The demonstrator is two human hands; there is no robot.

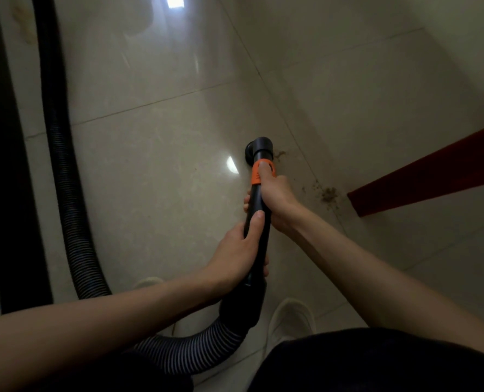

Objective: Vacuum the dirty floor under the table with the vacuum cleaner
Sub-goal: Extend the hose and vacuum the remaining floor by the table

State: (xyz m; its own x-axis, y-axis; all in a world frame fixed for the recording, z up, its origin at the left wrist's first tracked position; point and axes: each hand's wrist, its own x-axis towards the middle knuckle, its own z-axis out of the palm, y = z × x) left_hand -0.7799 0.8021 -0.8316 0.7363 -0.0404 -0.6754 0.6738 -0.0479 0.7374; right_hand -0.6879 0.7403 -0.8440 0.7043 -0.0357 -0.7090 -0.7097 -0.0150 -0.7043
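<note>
Item: vacuum wand (259, 222), black tube with an orange collar (262, 172), held nearly upright over the tiled floor (164, 137).

Grip, right hand (274, 199): wrapped round the wand just below the collar, thumb lying on the orange part.

Grip, left hand (240, 250): wrapped round the wand lower down, thumb along the tube.

Nozzle (256, 149): at or just above the floor; contact cannot be told.

Hose (195, 349): ribbed, curving from the wand's base off to the left and up the floor.

Dirt: a small smear (279, 154) just beside the nozzle; a larger patch of crumbs (328, 195) near the red desk leg (433, 176).

Step in hand, by judgement: suction pass under way, dirt not yet cleared.

Next move calls for: steering the nozzle right, over the smear, then to the crumbs by the leg without knocking it.

Containers: none in view; the vacuum's canister is out of frame.
</note>
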